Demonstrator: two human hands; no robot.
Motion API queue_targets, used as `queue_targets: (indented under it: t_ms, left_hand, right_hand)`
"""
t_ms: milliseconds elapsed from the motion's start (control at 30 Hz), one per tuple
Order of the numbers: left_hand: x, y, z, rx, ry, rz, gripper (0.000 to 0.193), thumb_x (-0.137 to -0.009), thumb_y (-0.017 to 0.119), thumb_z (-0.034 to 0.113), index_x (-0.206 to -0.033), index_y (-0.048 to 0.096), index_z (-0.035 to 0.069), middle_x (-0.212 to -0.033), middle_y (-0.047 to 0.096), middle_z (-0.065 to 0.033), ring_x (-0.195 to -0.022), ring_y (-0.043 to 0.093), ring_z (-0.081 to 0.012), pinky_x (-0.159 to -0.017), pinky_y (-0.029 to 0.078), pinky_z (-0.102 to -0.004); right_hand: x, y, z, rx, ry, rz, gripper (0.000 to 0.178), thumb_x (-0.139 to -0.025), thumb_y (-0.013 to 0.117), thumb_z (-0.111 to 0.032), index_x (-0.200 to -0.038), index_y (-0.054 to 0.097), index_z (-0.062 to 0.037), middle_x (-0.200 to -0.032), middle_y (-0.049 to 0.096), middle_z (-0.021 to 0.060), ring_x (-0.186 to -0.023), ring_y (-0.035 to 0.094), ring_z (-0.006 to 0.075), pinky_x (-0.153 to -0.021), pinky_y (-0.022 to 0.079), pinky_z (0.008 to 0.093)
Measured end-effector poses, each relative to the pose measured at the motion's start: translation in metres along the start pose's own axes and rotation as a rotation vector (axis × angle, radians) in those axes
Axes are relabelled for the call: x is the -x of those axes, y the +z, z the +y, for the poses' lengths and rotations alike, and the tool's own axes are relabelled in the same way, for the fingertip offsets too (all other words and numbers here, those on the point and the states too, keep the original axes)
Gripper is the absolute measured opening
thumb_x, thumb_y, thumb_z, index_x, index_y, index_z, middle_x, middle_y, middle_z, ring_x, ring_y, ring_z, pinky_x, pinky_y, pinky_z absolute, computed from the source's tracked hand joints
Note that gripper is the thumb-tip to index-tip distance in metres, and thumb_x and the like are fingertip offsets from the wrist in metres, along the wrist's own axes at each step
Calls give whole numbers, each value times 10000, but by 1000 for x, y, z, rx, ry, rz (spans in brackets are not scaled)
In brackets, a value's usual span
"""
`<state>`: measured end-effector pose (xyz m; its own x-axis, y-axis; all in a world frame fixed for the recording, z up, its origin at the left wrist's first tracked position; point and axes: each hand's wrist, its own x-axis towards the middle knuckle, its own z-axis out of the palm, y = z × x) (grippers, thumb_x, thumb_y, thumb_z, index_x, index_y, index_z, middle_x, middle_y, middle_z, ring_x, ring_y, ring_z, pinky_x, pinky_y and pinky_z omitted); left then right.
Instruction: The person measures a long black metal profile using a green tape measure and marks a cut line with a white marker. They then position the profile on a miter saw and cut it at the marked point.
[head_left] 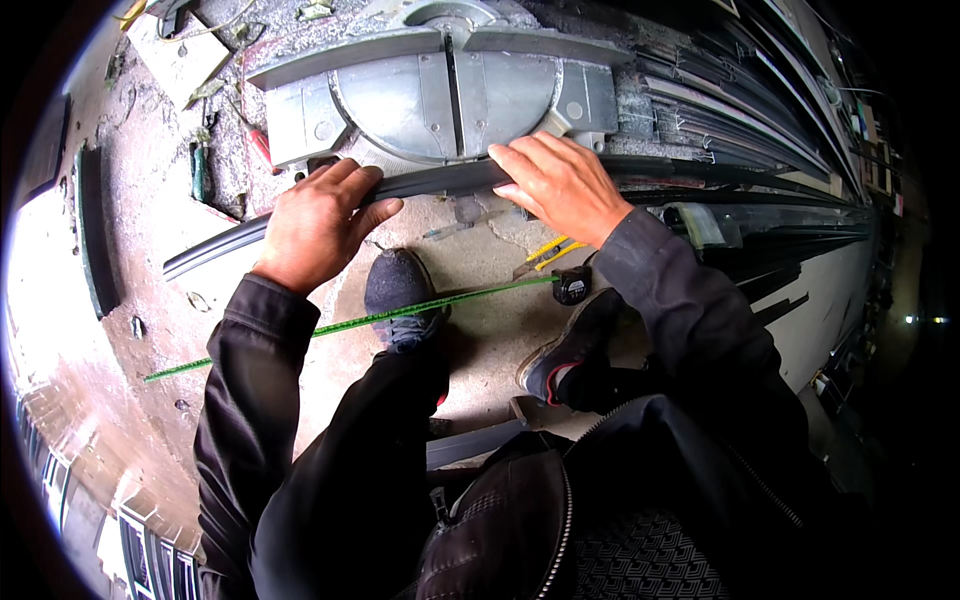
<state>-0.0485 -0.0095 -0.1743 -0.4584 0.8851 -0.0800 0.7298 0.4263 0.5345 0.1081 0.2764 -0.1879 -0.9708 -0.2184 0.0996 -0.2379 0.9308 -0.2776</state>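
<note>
A long dark profile strip (430,181) runs sideways in front of the metal mitre saw base (400,100), whose fence and slot show. My left hand (320,225) is closed over the strip left of the middle, its fingers wrapped across the top and its thumb along the near side. Farther right, my right hand (560,185) grips the same strip, fingers bent over it. Beyond my left hand the strip's end reaches out over the floor. Below the hands lies a black tape measure (572,286), its green blade (350,322) drawn out far to the left.
Yellow-handled pliers (552,252) lie near the tape measure. A red-handled screwdriver (258,148) and a green-handled tool (200,170) rest left of the saw base. Several dark profiles (740,115) are stacked at the right. My shoes (398,290) stand close below the strip.
</note>
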Motion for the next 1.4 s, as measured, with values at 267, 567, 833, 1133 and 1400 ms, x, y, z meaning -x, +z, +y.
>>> queue_targets:
  t_ms: [267,567,833,1133,1400]
  left_hand:
    - [-9,5,8,7,29,21,331,-1003,662,376,-1016,677,46,-939,640,-127,-905,670,-350,-768,548,-462]
    - [10,-10,-13,-37,-59,138,434,-1020,657,374,-1247,681,6,-1099,716,-168,-1020,684,-362,-895,542,-448]
    - [38,-26,-37,-209,-209,138,423,-1015,651,431,-1162,709,39,-979,698,-131,-931,655,-335,-924,463,-456]
    - [21,-20,-39,-160,-212,143,418,-1004,666,435,-1122,722,38,-1021,690,-123,-991,641,-334,-909,461,-452]
    - [14,-24,-58,-112,-205,128,398,-994,684,423,-1124,731,50,-1044,708,-127,-1012,665,-340,-902,499,-467]
  right_hand:
    - [-10,-3,-5,-5,-29,-40,445,-873,794,-241,-1226,657,-6,-1080,680,107,-950,676,284,-808,580,396]
    - [-15,-8,4,3,-50,-34,432,-886,796,-238,-1229,657,-15,-1098,701,110,-943,692,299,-792,589,401]
    - [-20,-6,10,3,-57,-50,424,-900,792,-240,-1229,654,-11,-1109,703,115,-957,698,308,-804,593,403]
    - [-19,0,19,73,-17,-10,387,-924,754,-285,-1201,626,-48,-1047,657,70,-976,660,252,-817,582,394]
    - [-34,1,21,61,-30,-29,393,-939,745,-263,-1233,631,-30,-1077,681,98,-969,680,279,-813,590,403]
